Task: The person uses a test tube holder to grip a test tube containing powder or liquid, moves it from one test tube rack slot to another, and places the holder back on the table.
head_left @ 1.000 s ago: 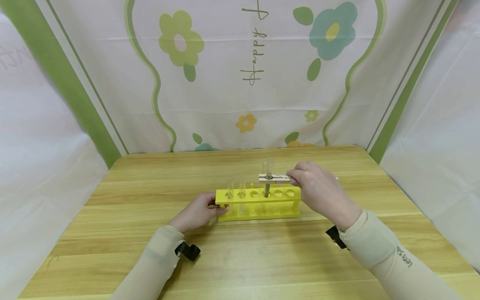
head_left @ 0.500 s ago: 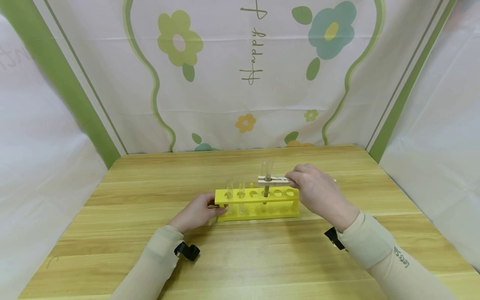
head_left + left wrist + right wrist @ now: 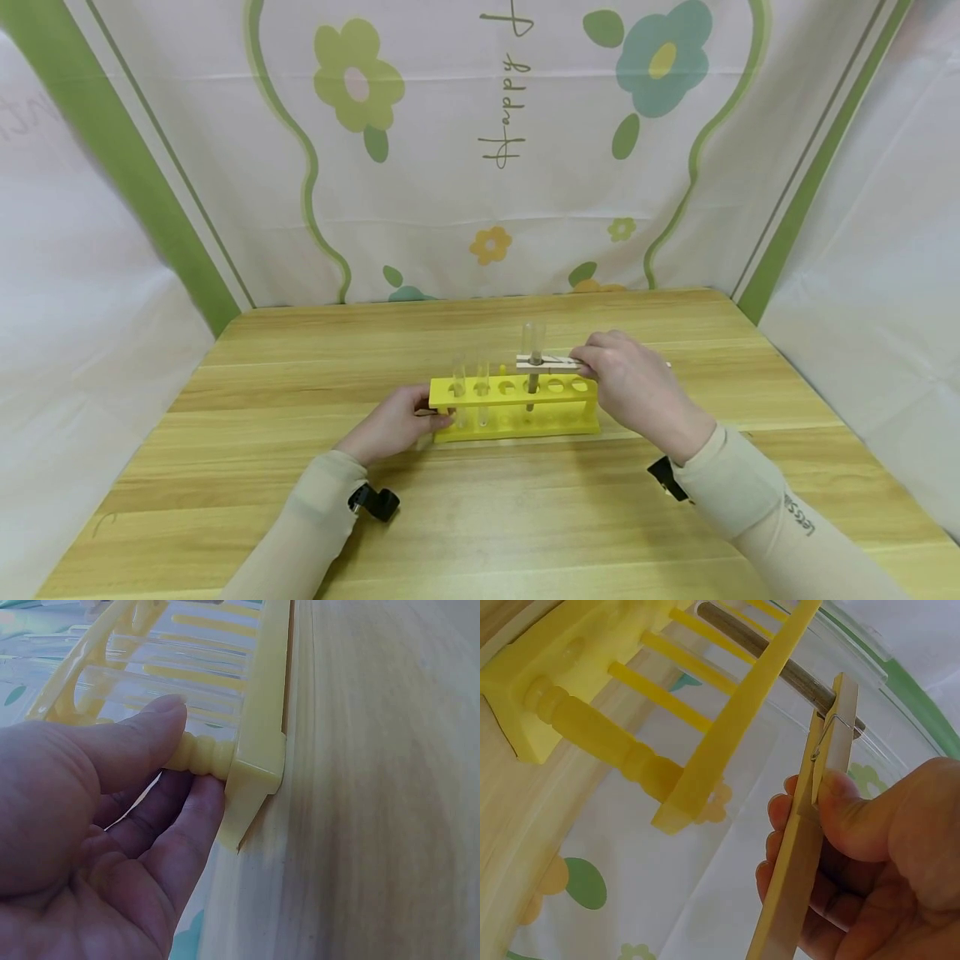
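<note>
A pale cloth (image 3: 420, 175) printed with green borders, large flowers and sideways script reading "Happy" hangs behind a wide wood-grain table (image 3: 480, 533). A person's two cream sleeves (image 3: 300, 521) reach in from the near edge, left and right. Near the middle of the table stands a yellow test-tube rack (image 3: 517, 397), upright, its row of holes running from left to right.

The right hand (image 3: 637, 387) is raised beside the rack's right end, its thumb and fingers pinching a wooden clamp (image 3: 551, 363). The left hand (image 3: 393, 425) is at the rack's left end, thumb and fingers pinching the turned end post (image 3: 214, 755).

The clamp lies nearly level above the rack and points left, its jaws closed around a test tube (image 3: 533, 379). That tube is upright, clear at the top and dark grey-brown below, and passes down through the fourth hole from the left; its lower end appears to sit just above the rack's base. Two clear test tubes (image 3: 460, 387) stand in the first and second holes from the left. A small black camera (image 3: 377, 504) is strapped at the left wrist. Smallest is the clamp's wire spring (image 3: 829, 739).
</note>
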Demonstrator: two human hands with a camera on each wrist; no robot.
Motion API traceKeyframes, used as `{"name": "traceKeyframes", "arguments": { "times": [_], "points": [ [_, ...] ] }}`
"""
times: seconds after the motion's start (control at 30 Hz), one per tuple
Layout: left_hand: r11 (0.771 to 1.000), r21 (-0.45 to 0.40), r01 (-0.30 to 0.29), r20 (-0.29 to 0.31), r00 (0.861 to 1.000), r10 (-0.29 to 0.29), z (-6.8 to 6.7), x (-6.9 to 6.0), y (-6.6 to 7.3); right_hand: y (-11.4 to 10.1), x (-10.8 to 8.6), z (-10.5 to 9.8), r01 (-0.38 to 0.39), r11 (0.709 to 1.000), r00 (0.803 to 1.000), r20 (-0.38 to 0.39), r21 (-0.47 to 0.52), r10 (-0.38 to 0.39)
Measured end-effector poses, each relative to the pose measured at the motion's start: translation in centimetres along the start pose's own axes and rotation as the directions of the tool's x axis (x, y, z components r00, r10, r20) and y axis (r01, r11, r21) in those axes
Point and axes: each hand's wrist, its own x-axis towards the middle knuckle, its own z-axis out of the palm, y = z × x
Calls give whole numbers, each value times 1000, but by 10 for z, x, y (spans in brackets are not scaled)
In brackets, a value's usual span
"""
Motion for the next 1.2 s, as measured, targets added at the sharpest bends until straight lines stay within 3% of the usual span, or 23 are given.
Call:
{"name": "traceKeyframes", "arguments": {
  "times": [0.7,1.2],
  "points": [
    [1000,30,8,3,1000,-8,-1,-1,3,1,-3,12,43,999,999,-5,1,-43],
    [1000,20,1,7,1000,-1,-2,0,1,0,-6,18,25,1000,1000,8,-4,-25]
  ]
}}
